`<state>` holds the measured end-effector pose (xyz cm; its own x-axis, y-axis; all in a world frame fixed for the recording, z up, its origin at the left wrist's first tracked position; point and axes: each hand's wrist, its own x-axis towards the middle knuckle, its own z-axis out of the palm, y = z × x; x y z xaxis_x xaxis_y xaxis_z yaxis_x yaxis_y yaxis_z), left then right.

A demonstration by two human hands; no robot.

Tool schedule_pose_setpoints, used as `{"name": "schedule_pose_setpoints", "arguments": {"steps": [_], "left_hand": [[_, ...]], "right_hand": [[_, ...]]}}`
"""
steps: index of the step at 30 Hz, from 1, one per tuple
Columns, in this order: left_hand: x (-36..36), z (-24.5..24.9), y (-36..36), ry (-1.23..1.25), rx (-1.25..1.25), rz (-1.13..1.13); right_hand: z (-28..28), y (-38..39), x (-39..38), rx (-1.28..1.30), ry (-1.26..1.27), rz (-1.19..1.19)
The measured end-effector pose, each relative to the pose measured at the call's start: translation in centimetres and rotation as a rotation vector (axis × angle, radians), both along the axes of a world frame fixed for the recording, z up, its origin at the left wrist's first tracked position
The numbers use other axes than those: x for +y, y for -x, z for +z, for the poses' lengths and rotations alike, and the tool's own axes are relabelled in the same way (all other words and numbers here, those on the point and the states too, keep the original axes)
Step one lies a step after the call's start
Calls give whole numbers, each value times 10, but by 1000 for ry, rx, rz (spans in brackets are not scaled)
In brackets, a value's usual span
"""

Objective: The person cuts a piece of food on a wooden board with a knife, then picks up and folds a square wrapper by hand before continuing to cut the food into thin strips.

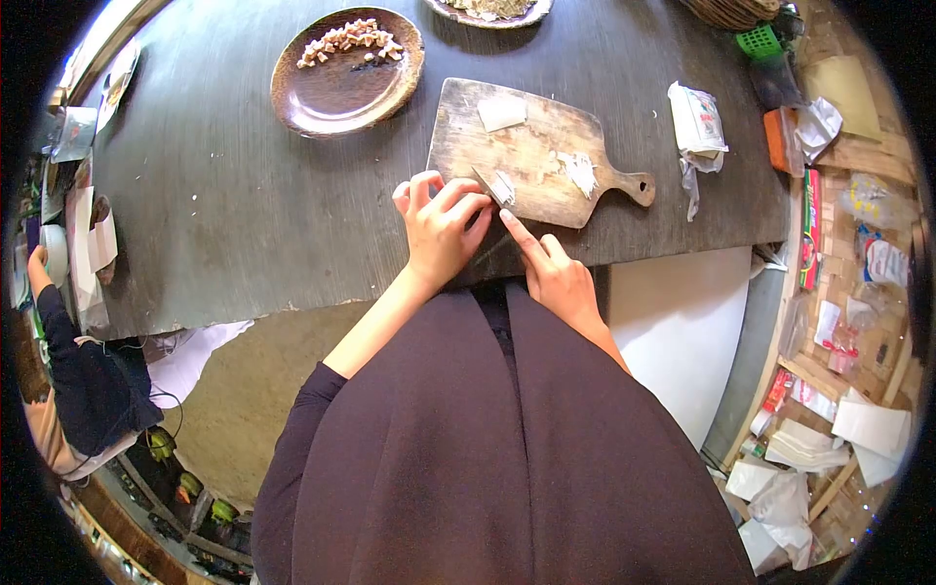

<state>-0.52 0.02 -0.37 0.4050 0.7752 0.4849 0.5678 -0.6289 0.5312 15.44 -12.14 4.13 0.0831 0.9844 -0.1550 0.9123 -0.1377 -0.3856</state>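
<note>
A wooden cutting board [531,156] with a short handle lies at the near edge of the dark table. My left hand [444,224] is closed at its lower left corner, fingers curled against a small white piece of food [501,187], partly hidden. My right hand [561,278] is closed around a knife [484,179], its index finger stretched along the blade; the handle is hidden. The thin blade lies beside the white piece, between the two hands. Farther up the board is a flat white slab [502,112], and thin white shreds [577,174] are heaped near the handle.
A brown round plate [331,112] holds diced pieces [351,41]. Behind it is another plate [507,21] with pale shreds. A white plastic packet [696,122] lies to the right. Another person's arm [58,312] is at the left, and packages crowd the woven surface [858,331] at right.
</note>
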Motion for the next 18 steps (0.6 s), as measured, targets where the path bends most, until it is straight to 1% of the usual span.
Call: {"name": "schedule_pose_setpoints", "arguments": {"steps": [8, 11, 13, 18], "left_hand": [[0, -2, -1, -18, -7, -3], [0, -4, 0, -35, -17, 6], [0, -3, 0, -18, -7, -4], [0, -2, 1, -14, -2, -4]], "right_hand": [[-12, -2, 5, -14, -98, 31], [-3, -1, 4, 0, -63, 40], [2, 0, 1, 25, 11, -2], [1, 0, -1, 25, 8, -2]]}}
